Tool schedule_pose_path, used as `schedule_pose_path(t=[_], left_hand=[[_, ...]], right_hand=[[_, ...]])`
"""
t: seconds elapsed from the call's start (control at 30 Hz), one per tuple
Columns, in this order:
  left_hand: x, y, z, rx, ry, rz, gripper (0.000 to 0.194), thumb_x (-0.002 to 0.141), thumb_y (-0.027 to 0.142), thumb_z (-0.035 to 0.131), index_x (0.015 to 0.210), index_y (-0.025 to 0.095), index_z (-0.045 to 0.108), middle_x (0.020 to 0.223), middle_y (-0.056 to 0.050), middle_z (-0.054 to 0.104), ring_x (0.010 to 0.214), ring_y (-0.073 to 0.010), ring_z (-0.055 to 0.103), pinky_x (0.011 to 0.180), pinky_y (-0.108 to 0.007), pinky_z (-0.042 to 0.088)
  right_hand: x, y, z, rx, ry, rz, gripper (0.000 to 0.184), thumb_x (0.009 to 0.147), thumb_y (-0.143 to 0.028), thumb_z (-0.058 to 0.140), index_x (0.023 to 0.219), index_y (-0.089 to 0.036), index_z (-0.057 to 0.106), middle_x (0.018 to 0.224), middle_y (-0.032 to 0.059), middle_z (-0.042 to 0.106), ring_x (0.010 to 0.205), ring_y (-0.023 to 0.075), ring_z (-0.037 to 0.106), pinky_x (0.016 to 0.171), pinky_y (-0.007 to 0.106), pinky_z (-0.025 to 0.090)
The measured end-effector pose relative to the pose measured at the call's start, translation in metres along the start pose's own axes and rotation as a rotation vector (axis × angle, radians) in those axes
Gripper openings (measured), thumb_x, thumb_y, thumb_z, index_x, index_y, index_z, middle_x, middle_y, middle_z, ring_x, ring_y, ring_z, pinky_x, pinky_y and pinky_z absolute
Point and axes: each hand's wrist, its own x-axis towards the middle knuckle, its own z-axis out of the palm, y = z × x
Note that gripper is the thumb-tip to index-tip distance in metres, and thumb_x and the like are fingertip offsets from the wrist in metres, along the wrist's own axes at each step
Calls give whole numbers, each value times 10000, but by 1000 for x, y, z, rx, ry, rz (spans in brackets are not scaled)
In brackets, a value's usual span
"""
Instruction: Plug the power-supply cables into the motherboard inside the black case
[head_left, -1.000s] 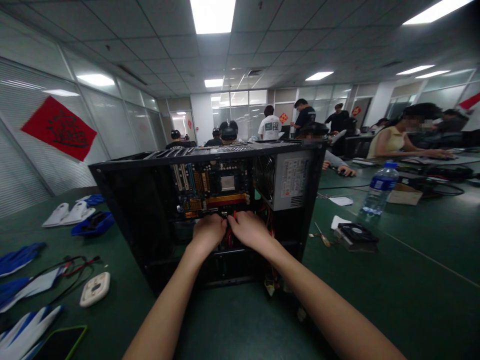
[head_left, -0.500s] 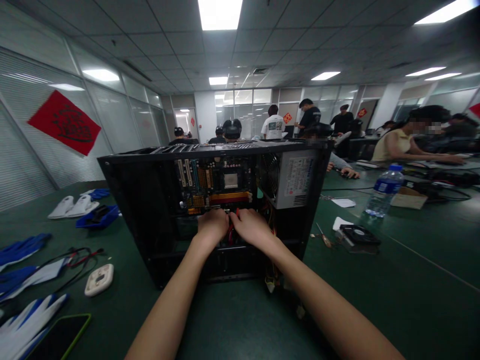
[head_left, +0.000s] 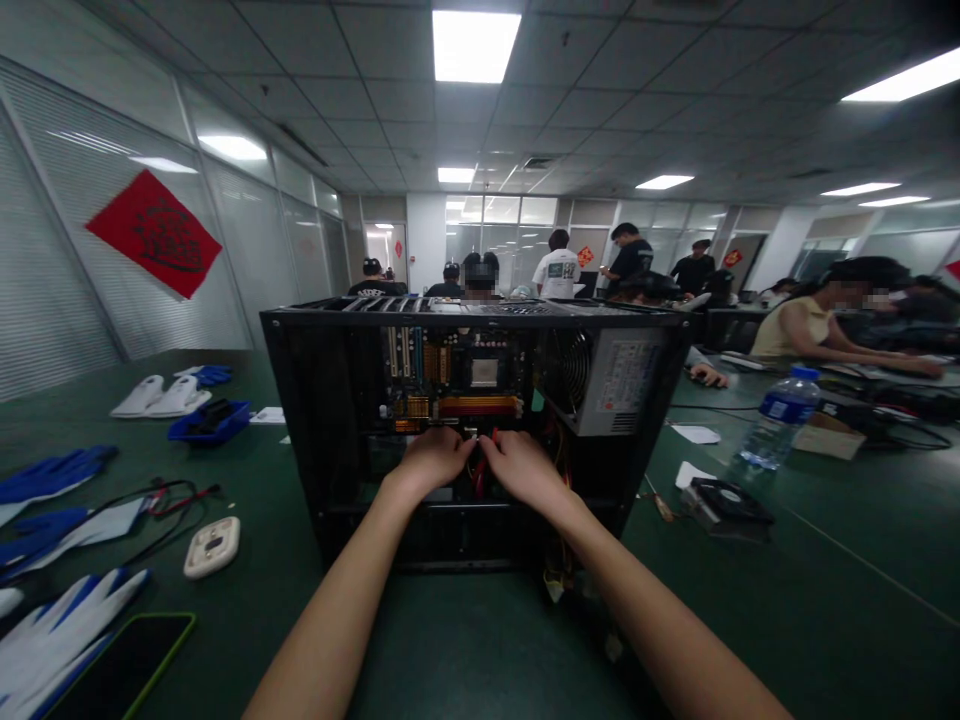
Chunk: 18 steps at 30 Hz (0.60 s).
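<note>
An open black computer case [head_left: 480, 540] stands before me, its inside facing me. In it I see the motherboard [head_left: 484, 372] and, at upper right, a silver power supply [head_left: 619, 380]. Both my hands reach in below the memory slots, fingertips almost meeting. My left hand [head_left: 439, 455] is closed in a pinch, and what it holds is hidden. My right hand [head_left: 521, 460] is pinched at the red cable [head_left: 481, 478], which hangs between the hands. Loose power leads with a pale connector [head_left: 553, 585] dangle below my right wrist.
Blue-and-white gloves [head_left: 67, 630], a phone [head_left: 124, 665], a blue tray [head_left: 210, 422] and a beige square object [head_left: 212, 547] lie left. Right are a cooling fan on a heatsink [head_left: 727, 508], a screwdriver [head_left: 661, 505] and a water bottle [head_left: 780, 418]. Other people sit and stand beyond.
The case has turned slightly, its left side shifting right and farther in. My hands have moved a little right and down in view, still pinched close together. The camera view has shifted slightly.
</note>
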Motion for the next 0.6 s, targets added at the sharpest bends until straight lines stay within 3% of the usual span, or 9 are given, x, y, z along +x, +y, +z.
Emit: schedule_pose_path(t=[0.17, 0.6], left_hand=[[-4, -1, 5, 42, 35, 62, 405, 967, 363, 403, 934, 172, 758, 979, -140, 763, 921, -246, 714, 771, -307, 502], [-6, -2, 6, 75, 8, 56, 376, 959, 299, 408, 998, 146, 750, 1035, -163, 753, 994, -258, 713, 823, -313, 523]], right_hand=[[1, 0, 2, -3, -22, -1, 439, 1025, -381, 387, 898, -148, 736, 950, 166, 762, 943, 277, 725, 683, 296, 402], [2, -1, 8, 30, -44, -153, 395, 1027, -307, 399, 877, -151, 729, 926, 143, 760, 887, 255, 722, 694, 295, 393]])
